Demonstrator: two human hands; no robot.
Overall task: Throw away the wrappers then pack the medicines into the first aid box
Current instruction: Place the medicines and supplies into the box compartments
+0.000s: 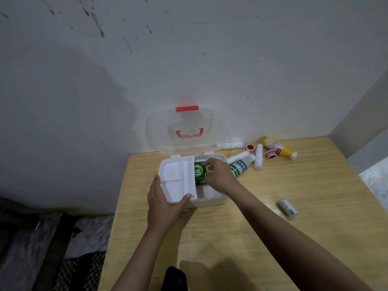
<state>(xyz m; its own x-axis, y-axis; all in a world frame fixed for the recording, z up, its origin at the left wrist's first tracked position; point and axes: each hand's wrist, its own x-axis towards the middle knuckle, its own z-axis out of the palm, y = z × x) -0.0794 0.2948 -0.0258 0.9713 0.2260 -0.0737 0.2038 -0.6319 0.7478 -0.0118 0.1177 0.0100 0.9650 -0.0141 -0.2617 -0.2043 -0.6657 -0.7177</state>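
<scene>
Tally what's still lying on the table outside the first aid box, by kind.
Bottles: 2, yellow and green-and-white
Red tape rolls: 2
White tubes or rolls: 4
Total: 8

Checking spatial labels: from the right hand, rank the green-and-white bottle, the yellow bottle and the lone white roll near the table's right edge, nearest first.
From the right hand:
1. Green-and-white bottle, lying just right of the hand.
2. White roll, alone, front right.
3. Yellow bottle, back right, near the wall.
</scene>
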